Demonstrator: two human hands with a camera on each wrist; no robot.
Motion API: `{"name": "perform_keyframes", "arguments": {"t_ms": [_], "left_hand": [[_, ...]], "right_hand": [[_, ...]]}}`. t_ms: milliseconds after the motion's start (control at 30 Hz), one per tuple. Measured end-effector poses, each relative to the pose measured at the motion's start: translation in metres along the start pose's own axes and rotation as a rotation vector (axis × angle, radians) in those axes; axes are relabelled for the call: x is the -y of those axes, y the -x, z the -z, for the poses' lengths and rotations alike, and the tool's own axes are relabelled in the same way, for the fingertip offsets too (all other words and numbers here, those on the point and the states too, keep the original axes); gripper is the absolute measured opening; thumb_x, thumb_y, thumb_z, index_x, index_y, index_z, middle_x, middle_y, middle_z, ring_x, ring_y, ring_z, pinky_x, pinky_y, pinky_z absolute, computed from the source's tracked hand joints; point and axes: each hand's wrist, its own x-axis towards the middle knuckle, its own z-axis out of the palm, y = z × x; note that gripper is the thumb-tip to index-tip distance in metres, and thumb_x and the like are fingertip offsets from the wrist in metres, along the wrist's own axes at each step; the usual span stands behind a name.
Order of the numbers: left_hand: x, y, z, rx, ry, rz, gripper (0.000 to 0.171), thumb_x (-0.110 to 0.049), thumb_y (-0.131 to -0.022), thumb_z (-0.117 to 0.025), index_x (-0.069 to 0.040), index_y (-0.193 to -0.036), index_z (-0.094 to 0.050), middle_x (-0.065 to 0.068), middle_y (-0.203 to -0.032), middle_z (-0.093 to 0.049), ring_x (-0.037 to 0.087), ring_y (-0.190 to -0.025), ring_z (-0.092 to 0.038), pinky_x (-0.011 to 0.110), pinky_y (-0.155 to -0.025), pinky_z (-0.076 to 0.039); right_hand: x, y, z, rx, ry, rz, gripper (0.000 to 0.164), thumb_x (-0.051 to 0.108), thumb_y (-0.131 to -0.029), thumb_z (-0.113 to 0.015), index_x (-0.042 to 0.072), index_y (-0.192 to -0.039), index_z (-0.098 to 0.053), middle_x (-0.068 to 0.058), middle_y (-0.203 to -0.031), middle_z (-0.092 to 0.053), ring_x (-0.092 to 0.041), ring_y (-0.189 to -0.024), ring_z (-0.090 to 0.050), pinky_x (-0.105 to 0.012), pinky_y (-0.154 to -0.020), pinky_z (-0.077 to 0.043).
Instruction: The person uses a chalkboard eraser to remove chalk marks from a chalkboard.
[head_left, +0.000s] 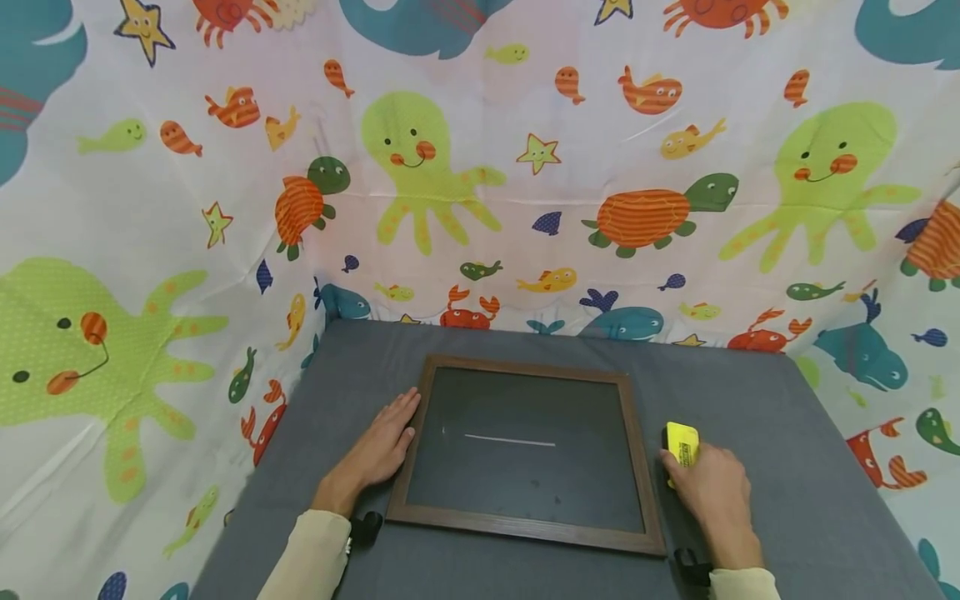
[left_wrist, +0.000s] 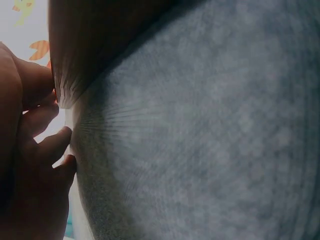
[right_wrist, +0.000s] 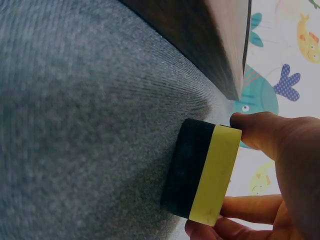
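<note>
A small blackboard (head_left: 525, 479) in a brown wooden frame lies on the grey cloth, with one thin white line (head_left: 510, 440) drawn across its middle. At the board's left edge, my left hand (head_left: 381, 442) rests with its fingers extended against the frame. To the right of the board, my right hand (head_left: 716, 492) grips a yellow and black board eraser (head_left: 682, 442) between thumb and fingers. In the right wrist view, the eraser (right_wrist: 202, 172) shows its black felt side toward the cloth, close beside the frame (right_wrist: 210, 45).
Grey cloth (head_left: 795, 433) covers the table around the board. Behind and along both sides hangs a white curtain (head_left: 480, 108) printed with sea animals. Each wrist carries a small black camera mount, such as the one at my left wrist (head_left: 366, 530).
</note>
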Motion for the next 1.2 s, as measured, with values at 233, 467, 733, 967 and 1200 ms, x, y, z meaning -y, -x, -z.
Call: {"name": "perform_keyframes", "arguments": {"t_ms": [233, 467, 733, 967, 1200], "left_hand": [[0.0, -0.001, -0.002, 0.001, -0.017, 0.006, 0.061, -0.007, -0.114, -0.051, 0.003, -0.17, -0.032, 0.021, -0.18, -0.027, 0.046, -0.167, -0.025, 0.066, -0.134, -0.019], [-0.001, -0.004, -0.002, 0.016, -0.006, -0.004, 0.062, -0.007, -0.114, -0.051, 0.002, -0.171, -0.03, 0.019, -0.181, -0.026, 0.045, -0.167, -0.023, 0.067, -0.135, -0.017], [-0.002, -0.003, 0.001, 0.027, -0.011, -0.007, 0.06, -0.007, -0.114, -0.05, 0.002, -0.171, -0.031, 0.019, -0.181, -0.025, 0.047, -0.167, -0.022, 0.068, -0.134, -0.017], [-0.002, -0.004, 0.004, 0.042, -0.017, 0.003, 0.06, -0.007, -0.115, -0.05, 0.002, -0.171, -0.03, 0.019, -0.181, -0.024, 0.047, -0.168, -0.021, 0.069, -0.134, -0.016], [-0.002, -0.004, 0.001, 0.045, -0.024, 0.009, 0.061, -0.007, -0.114, -0.05, 0.003, -0.171, -0.029, 0.019, -0.181, -0.024, 0.046, -0.168, -0.021, 0.068, -0.134, -0.016]], "right_hand": [[0.002, -0.002, -0.002, -0.013, -0.016, -0.025, 0.057, 0.043, -0.096, -0.075, -0.013, -0.093, -0.065, -0.027, -0.082, -0.062, -0.04, -0.074, -0.062, -0.055, -0.061, -0.053], [0.003, -0.003, 0.004, -0.022, 0.002, -0.028, 0.054, 0.041, -0.095, -0.073, -0.012, -0.09, -0.064, -0.027, -0.08, -0.061, -0.041, -0.072, -0.062, -0.057, -0.063, -0.052], [0.019, -0.005, 0.024, -0.044, -0.007, 0.02, 0.054, 0.042, -0.096, -0.073, -0.012, -0.094, -0.066, -0.023, -0.078, -0.062, -0.035, -0.069, -0.059, -0.046, -0.055, -0.047], [0.048, -0.001, 0.037, -0.012, -0.023, 0.056, 0.06, 0.045, -0.097, -0.072, -0.014, -0.107, -0.067, -0.023, -0.084, -0.064, -0.035, -0.073, -0.06, -0.04, -0.056, -0.047], [0.083, 0.009, 0.027, 0.014, -0.055, 0.126, 0.056, 0.048, -0.095, -0.075, -0.008, -0.099, -0.069, -0.017, -0.08, -0.064, -0.03, -0.07, -0.06, -0.038, -0.056, -0.046]]}}
